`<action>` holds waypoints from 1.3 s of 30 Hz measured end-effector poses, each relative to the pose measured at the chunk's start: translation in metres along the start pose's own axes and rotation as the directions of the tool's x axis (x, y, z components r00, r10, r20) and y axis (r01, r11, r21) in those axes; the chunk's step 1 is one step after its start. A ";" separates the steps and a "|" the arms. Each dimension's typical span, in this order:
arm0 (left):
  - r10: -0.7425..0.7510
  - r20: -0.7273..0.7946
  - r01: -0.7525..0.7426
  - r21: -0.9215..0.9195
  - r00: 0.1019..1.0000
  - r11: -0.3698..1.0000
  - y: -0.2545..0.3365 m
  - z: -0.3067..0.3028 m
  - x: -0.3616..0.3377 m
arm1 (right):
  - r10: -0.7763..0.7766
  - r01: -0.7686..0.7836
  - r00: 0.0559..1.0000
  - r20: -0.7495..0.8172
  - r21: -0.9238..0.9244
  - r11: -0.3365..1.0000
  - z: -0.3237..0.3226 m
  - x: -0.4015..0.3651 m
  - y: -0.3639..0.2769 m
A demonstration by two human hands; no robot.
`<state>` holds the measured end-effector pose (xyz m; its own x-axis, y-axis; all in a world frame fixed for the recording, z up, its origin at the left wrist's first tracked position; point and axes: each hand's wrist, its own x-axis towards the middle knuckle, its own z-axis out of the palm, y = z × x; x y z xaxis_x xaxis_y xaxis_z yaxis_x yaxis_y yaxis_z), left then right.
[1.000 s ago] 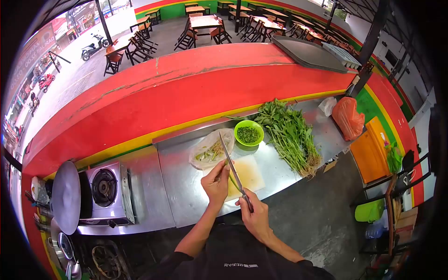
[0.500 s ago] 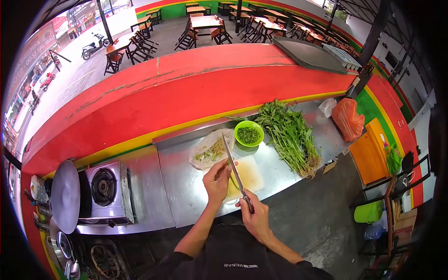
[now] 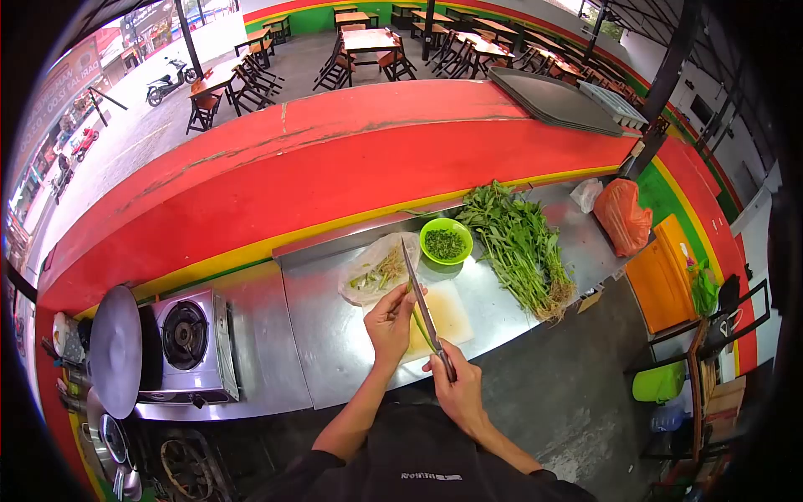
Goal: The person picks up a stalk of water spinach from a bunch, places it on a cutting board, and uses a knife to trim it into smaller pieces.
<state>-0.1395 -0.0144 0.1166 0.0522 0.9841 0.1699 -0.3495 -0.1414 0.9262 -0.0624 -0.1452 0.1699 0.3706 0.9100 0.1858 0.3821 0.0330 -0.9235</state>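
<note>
Clearly, 2 hands are busy and closed: the right hand (image 3: 456, 381) grips a knife (image 3: 425, 308) by its handle, and the left hand (image 3: 390, 326) pinches a green stalk (image 3: 421, 328) alongside the blade, above the cutting board (image 3: 452, 314). A slip on the stalk could nick the left hand (very near the blade), while a loose swing might knock the lime-green bowl (image 3: 467, 238).

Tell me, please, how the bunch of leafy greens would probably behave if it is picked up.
The leafy greens would probably droop, since their stems look long and thin. They may slide apart, as no tie is visible around them. The roots could cling together, because they look tangled.
</note>
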 end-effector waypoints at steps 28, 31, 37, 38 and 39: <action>0.109 0.071 -0.107 -0.039 0.991 0.994 -0.016 -0.002 -0.013 | -0.015 0.015 1.000 -0.025 0.001 1.000 0.004 0.005 0.001; 0.051 0.055 -0.051 -0.001 0.997 0.999 -0.015 -0.002 -0.014 | 0.000 0.000 1.000 -0.025 -0.004 1.000 0.004 0.005 -0.001; 0.080 -0.008 -0.079 0.068 0.997 0.995 -0.027 -0.008 -0.014 | -0.020 0.020 0.999 -0.026 -0.019 1.000 0.004 0.003 0.000; 0.079 -0.007 -0.079 0.068 0.997 0.995 -0.026 -0.008 -0.014 | -0.014 0.014 1.000 -0.022 -0.011 1.000 0.004 0.003 0.001; 0.085 -0.004 -0.084 0.081 0.996 0.993 -0.026 -0.009 -0.013 | -0.009 0.009 1.000 -0.018 -0.002 1.000 0.004 0.002 0.003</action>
<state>-0.1398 -0.0224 0.0877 0.0188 0.9689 0.2466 -0.2757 -0.2321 0.9328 -0.0640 -0.1413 0.1666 0.3825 0.9020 0.2003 0.3875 0.0402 -0.9210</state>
